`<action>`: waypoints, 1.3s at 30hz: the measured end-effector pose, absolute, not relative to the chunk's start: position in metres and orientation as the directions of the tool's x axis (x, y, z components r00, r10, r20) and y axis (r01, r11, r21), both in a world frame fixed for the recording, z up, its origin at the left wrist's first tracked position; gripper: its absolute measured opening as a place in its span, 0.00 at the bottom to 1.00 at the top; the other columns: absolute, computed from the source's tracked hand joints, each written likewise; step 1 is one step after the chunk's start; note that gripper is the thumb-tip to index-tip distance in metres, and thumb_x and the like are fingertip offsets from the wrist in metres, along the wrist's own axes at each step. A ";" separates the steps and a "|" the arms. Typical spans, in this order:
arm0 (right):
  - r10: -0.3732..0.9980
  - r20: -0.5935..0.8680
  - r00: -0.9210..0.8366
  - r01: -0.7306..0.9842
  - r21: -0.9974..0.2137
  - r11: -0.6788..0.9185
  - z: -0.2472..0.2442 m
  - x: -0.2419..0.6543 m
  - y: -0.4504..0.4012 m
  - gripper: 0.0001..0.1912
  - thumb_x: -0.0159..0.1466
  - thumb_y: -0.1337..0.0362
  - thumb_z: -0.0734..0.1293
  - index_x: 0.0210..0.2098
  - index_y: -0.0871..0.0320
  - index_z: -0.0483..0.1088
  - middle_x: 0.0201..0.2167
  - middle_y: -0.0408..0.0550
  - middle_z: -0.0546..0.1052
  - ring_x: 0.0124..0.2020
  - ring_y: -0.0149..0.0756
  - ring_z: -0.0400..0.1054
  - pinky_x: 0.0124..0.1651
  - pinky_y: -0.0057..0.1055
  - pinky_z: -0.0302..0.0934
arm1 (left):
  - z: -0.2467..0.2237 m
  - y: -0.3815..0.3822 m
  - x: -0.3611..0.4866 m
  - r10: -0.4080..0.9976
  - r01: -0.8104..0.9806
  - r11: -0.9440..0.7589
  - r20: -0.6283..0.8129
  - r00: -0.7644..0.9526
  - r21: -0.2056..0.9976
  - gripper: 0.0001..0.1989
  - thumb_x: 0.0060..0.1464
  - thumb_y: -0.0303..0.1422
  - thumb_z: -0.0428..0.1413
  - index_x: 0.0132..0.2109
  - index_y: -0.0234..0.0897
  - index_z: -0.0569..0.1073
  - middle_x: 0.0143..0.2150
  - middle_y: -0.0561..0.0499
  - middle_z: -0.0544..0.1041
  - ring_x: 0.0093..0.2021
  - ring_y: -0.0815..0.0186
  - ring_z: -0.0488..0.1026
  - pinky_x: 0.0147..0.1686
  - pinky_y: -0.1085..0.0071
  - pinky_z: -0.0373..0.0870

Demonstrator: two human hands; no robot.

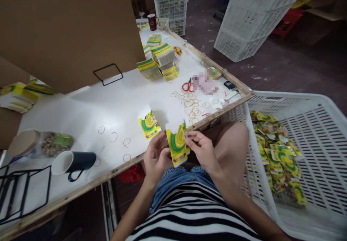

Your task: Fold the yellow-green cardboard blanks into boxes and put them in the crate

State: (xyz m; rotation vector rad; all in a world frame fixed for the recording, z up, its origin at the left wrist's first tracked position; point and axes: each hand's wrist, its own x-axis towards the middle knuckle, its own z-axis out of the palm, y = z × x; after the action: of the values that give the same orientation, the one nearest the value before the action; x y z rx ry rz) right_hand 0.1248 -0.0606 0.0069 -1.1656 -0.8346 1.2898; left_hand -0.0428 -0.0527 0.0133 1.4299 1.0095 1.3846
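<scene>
Between my hands, over my lap at the table's front edge, is a small yellow-and-green printed carton (177, 143), its upper edge uneven. My left hand (156, 158) grips it by the left edge, thumb and fingers closed. At the opposite edge, my right hand (200, 145) pinches the carton's side panel between thumb and fingers. Another such printed carton (148, 124) lies on the white tabletop just beyond my left hand. Whatever is inside the held carton is hidden from view.
Loose rubber bands (191, 107) and red-handled scissors (187, 86) lie to the right. Bundled cartons (162, 55) sit farther back. A dark mug (81, 161) lies on its side at left. A white crate (306, 111) with filled packets (282, 154) stands at my right.
</scene>
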 end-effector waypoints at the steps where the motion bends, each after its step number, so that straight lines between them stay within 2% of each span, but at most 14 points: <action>1: 0.981 -0.151 0.124 -0.295 -0.949 -0.109 0.007 0.122 -0.061 0.16 0.57 0.53 0.73 0.37 0.57 0.71 0.27 0.44 0.78 0.29 0.35 0.72 0.36 0.31 0.68 | 0.015 -0.050 -0.043 0.985 -0.116 -0.155 0.162 0.057 0.981 0.20 0.55 0.41 0.60 0.54 0.39 0.74 0.55 0.41 0.76 0.57 0.54 0.72 0.57 0.58 0.69; 4: 0.982 -0.169 0.079 -0.325 -0.936 -0.135 0.008 0.115 -0.063 0.18 0.55 0.52 0.74 0.37 0.56 0.69 0.26 0.44 0.78 0.29 0.36 0.72 0.35 0.32 0.68 | 0.018 -0.044 -0.043 0.957 -0.282 0.174 -0.094 0.275 0.944 0.27 0.48 0.52 0.62 0.47 0.36 0.77 0.46 0.42 0.81 0.50 0.51 0.77 0.48 0.58 0.74; 7: 0.987 -0.149 0.065 -0.301 -0.946 -0.123 0.010 0.112 -0.063 0.18 0.54 0.52 0.74 0.36 0.57 0.72 0.31 0.48 0.79 0.34 0.39 0.73 0.40 0.35 0.69 | 0.015 -0.043 -0.041 0.907 -0.334 0.284 -0.139 0.397 0.899 0.27 0.43 0.54 0.64 0.41 0.36 0.78 0.41 0.42 0.82 0.45 0.51 0.78 0.42 0.60 0.76; 11: 0.987 -0.132 0.088 -0.225 -0.968 -0.110 0.010 0.114 -0.063 0.19 0.52 0.51 0.75 0.37 0.57 0.75 0.34 0.49 0.78 0.35 0.39 0.71 0.38 0.35 0.68 | 0.008 -0.044 -0.038 0.934 -0.352 0.247 -0.124 0.336 0.903 0.26 0.42 0.51 0.66 0.42 0.35 0.78 0.43 0.42 0.81 0.43 0.54 0.78 0.39 0.64 0.76; 14: 0.988 -0.143 0.063 -0.189 -0.973 -0.129 0.008 0.115 -0.064 0.20 0.52 0.51 0.75 0.38 0.58 0.75 0.30 0.47 0.77 0.31 0.37 0.69 0.34 0.32 0.66 | 0.003 -0.043 -0.037 0.954 -0.357 0.242 -0.153 0.258 0.902 0.27 0.44 0.47 0.67 0.47 0.35 0.76 0.38 0.44 0.81 0.39 0.57 0.79 0.37 0.66 0.75; 18: 0.987 -0.153 0.058 -0.144 -0.979 -0.143 0.006 0.113 -0.066 0.16 0.56 0.53 0.73 0.36 0.59 0.75 0.28 0.45 0.77 0.28 0.35 0.68 0.32 0.31 0.64 | 0.001 -0.042 -0.035 0.971 -0.289 0.220 -0.182 0.154 0.932 0.22 0.47 0.47 0.65 0.43 0.34 0.75 0.32 0.49 0.80 0.33 0.63 0.77 0.35 0.69 0.74; 20: 0.985 -0.150 0.090 -0.129 -0.982 -0.138 0.005 0.111 -0.066 0.14 0.58 0.53 0.71 0.33 0.59 0.73 0.27 0.46 0.76 0.27 0.34 0.68 0.32 0.31 0.64 | 0.003 -0.044 -0.032 0.977 -0.228 0.190 -0.162 0.138 0.955 0.20 0.50 0.46 0.63 0.43 0.35 0.74 0.35 0.48 0.80 0.36 0.63 0.77 0.37 0.69 0.74; 23: 0.979 -0.106 0.173 -0.091 -0.992 -0.091 0.003 0.112 -0.063 0.11 0.59 0.57 0.71 0.31 0.58 0.70 0.26 0.44 0.74 0.28 0.34 0.67 0.33 0.30 0.64 | 0.008 -0.047 -0.027 0.987 -0.156 0.129 -0.111 0.120 0.979 0.25 0.52 0.41 0.63 0.54 0.39 0.66 0.41 0.48 0.79 0.41 0.63 0.78 0.43 0.69 0.73; 25: 0.980 -0.041 0.194 -0.077 -0.997 -0.027 0.001 0.114 -0.061 0.11 0.59 0.59 0.71 0.39 0.56 0.69 0.30 0.44 0.74 0.29 0.33 0.68 0.33 0.29 0.64 | 0.011 -0.049 -0.028 0.987 -0.141 0.114 -0.096 0.128 0.983 0.33 0.52 0.37 0.64 0.60 0.42 0.57 0.42 0.49 0.79 0.42 0.63 0.78 0.43 0.69 0.73; 27: 0.988 0.028 0.152 -0.073 -0.997 0.040 -0.001 0.119 -0.060 0.20 0.60 0.60 0.70 0.51 0.53 0.66 0.37 0.45 0.75 0.30 0.32 0.68 0.33 0.28 0.65 | 0.015 -0.050 -0.032 0.974 -0.140 0.129 -0.099 0.204 0.982 0.37 0.54 0.36 0.62 0.64 0.45 0.51 0.43 0.48 0.78 0.42 0.62 0.78 0.44 0.66 0.74; 30: 0.997 0.072 0.001 -0.068 -0.995 0.072 0.002 0.130 -0.059 0.26 0.62 0.59 0.68 0.58 0.51 0.63 0.42 0.48 0.74 0.30 0.32 0.68 0.34 0.29 0.65 | 0.023 -0.047 -0.043 0.918 -0.152 0.167 -0.098 0.383 0.974 0.35 0.56 0.34 0.60 0.65 0.44 0.51 0.47 0.45 0.78 0.45 0.60 0.78 0.47 0.64 0.73; 34: 0.988 0.060 -0.145 -0.057 -0.997 0.052 0.012 0.142 -0.058 0.13 0.65 0.57 0.66 0.47 0.55 0.71 0.35 0.46 0.75 0.32 0.34 0.69 0.35 0.29 0.64 | 0.027 -0.044 -0.053 0.847 -0.183 0.243 -0.116 0.518 0.953 0.23 0.55 0.31 0.62 0.55 0.42 0.65 0.45 0.46 0.79 0.43 0.61 0.78 0.43 0.68 0.74; 37: 0.984 0.098 -0.152 0.016 -0.995 0.101 0.019 0.146 -0.056 0.09 0.66 0.58 0.64 0.35 0.56 0.72 0.29 0.45 0.72 0.29 0.33 0.66 0.31 0.29 0.62 | 0.024 -0.046 -0.052 0.823 -0.206 0.310 -0.154 0.546 0.928 0.17 0.52 0.29 0.64 0.47 0.41 0.67 0.41 0.50 0.79 0.37 0.65 0.78 0.37 0.72 0.74; 39: 0.978 0.161 -0.132 0.065 -0.983 0.171 0.019 0.147 -0.055 0.11 0.66 0.59 0.64 0.31 0.57 0.72 0.28 0.46 0.72 0.31 0.35 0.66 0.35 0.31 0.62 | 0.021 -0.048 -0.050 0.823 -0.213 0.327 -0.166 0.544 0.921 0.19 0.51 0.29 0.64 0.47 0.42 0.66 0.41 0.50 0.79 0.36 0.65 0.79 0.36 0.72 0.75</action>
State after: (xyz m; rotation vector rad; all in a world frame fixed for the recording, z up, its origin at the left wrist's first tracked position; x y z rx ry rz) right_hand 0.1466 -0.0550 0.0191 -1.0762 -1.4323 1.1368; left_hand -0.0499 -0.0479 0.0214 1.0168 0.7177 0.7602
